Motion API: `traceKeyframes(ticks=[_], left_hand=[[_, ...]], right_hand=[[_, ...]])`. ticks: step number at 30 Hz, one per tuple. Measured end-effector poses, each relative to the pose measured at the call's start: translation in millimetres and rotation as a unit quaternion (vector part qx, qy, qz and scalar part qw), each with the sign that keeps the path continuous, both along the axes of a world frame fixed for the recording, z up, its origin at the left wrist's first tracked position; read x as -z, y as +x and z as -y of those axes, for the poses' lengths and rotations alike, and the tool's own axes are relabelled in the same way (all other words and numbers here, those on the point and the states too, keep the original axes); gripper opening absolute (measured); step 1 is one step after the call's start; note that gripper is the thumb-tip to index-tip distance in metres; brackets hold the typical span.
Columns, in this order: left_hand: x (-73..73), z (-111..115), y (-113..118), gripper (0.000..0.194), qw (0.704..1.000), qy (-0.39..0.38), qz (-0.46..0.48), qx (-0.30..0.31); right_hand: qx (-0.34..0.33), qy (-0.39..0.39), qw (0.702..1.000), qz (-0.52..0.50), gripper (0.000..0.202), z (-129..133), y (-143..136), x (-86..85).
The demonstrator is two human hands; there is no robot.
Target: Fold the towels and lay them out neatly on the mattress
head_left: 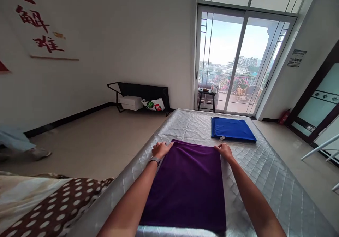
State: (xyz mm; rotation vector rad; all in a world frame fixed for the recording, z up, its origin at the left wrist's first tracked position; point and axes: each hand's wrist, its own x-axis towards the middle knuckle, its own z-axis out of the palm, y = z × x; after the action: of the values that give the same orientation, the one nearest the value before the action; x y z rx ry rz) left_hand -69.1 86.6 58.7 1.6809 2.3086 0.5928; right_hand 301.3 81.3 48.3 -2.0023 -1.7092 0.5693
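Note:
A folded purple cloth lies flat on a silver quilted mattress. My left hand, with a watch on the wrist, pinches the cloth's far left corner. At its far right corner, my right hand grips the edge between thumb and fingers. Slight creases run along the far edge between both hands. Just beyond my right hand, a folded blue cloth rests on the mattress with a small white tag at its near edge.
Brown polka-dot bedding lies at the lower left. A person's leg shows at the left edge. Against the wall stands a black rack holding a white box. Glass sliding doors and a small stool are beyond the mattress.

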Motion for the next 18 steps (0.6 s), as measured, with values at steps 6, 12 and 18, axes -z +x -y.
traceKeyframes(ticks=[6, 12, 18], left_hand=[[20.7, -19, -3, 0.048, 1.000, -0.006, -0.018, -0.020], [28.3, -25, -3, 0.050, 0.998, 0.030, -0.037, 0.031], [23.3, -34, 2, 0.024, 0.994, 0.051, -0.024, 0.099]], right_hand=[[0.014, 0.021, 0.997, -0.077, 0.017, -3, 2, 10.0], [-0.004, 0.057, 0.974, -0.219, 0.016, -3, 7, 12.5], [-0.043, 0.108, 0.939, -0.325, 0.034, -1, 14, -1.6]])
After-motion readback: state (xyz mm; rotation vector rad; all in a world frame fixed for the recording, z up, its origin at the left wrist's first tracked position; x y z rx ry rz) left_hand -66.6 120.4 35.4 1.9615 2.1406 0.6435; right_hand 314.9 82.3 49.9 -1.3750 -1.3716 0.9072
